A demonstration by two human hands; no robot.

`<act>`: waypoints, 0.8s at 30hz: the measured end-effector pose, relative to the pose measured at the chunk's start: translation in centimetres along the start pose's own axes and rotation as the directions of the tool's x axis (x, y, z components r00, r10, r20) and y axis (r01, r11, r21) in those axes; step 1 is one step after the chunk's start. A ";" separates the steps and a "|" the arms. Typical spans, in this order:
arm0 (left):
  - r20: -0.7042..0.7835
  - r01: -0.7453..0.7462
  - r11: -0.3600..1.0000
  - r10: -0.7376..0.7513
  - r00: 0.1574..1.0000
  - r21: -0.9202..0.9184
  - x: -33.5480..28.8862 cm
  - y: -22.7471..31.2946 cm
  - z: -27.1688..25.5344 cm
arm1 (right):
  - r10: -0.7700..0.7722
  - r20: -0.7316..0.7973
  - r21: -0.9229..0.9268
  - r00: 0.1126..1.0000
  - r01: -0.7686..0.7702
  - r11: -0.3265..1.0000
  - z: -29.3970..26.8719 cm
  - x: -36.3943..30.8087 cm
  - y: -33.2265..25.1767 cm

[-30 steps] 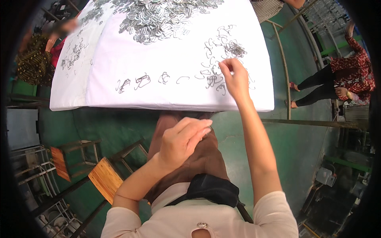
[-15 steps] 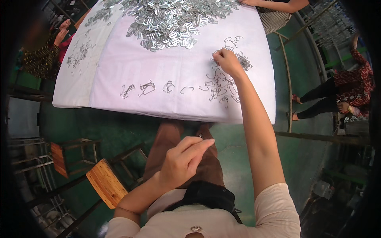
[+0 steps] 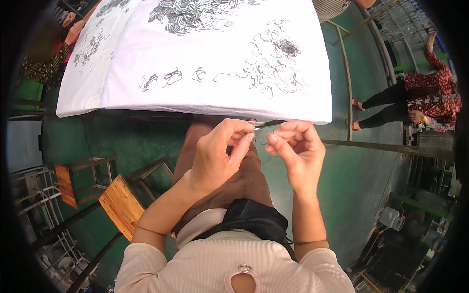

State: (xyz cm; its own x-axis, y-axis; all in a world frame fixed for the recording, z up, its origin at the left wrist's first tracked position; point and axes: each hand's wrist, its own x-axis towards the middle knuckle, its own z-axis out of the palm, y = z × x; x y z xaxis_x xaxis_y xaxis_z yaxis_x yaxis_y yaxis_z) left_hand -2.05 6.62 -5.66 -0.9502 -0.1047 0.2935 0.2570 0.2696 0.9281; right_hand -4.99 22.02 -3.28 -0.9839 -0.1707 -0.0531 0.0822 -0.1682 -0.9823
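In front of my waist, just off the table's near edge, both hands meet fingertip to fingertip. My right hand (image 3: 300, 151) pinches a thin bent wire hook (image 3: 261, 141) between thumb and forefinger. Opposite it, my left hand (image 3: 220, 151) is closed in a pinch; a small shiny bit shows at its fingertips, too small to name. On the white-covered table (image 3: 161, 53), loose wire hooks (image 3: 259, 73) lie scattered at the right, around a denser dark heap (image 3: 287, 47). Small clusters of hooks (image 3: 172, 77) form a row along the near side.
A large pile of flat silver metal buckles (image 3: 190, 17) lies at the table's far side. More small pieces (image 3: 90, 51) are at the left, near another person's hands (image 3: 73, 30). A wooden-topped stool (image 3: 122, 205) stands at lower left. A person in red (image 3: 430, 93) is at the right.
My right hand has come back from the scattered hooks on the table to my left hand, now with a wire hook in it. The left hand has risen slightly; the view has shifted.
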 end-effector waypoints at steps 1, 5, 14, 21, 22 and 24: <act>0.007 -0.006 1.000 0.006 1.000 0.021 0.0 0.2 -0.1 | -0.003 -0.005 0.000 1.000 0.003 1.000 0.2 0.0 0.1; 0.027 -0.037 0.999 0.036 0.999 0.040 -0.1 0.2 0.4 | -0.063 -0.051 0.046 0.997 0.065 0.997 0.7 0.3 0.5; 0.010 -0.103 0.952 0.105 0.994 0.290 7.0 -6.0 -1.5 | -0.356 -0.068 -0.176 0.932 0.340 0.924 -0.2 -0.7 1.3; -0.011 -0.102 0.695 0.157 0.988 0.712 23.6 -18.3 -1.8 | -0.452 0.004 -0.293 0.892 0.433 0.853 -0.4 -0.8 1.1; -0.015 -0.070 0.597 0.137 0.990 0.799 24.8 -18.6 -1.3 | -0.447 0.028 -0.304 0.894 0.434 0.848 -0.3 -0.6 1.0; 0.005 -0.046 0.500 0.084 0.996 0.865 26.3 -19.3 -0.1 | -0.455 0.061 -0.329 0.889 0.448 0.831 -0.5 -0.3 1.2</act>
State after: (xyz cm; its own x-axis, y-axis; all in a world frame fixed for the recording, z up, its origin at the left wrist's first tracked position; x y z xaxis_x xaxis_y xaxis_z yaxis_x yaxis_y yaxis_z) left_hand -31.95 -1.40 -15.82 -0.9259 -0.0772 0.3698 0.0201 0.9675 0.2521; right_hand -4.69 22.38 -4.54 -0.9020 -0.1340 0.4105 -0.4247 0.1034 -0.8994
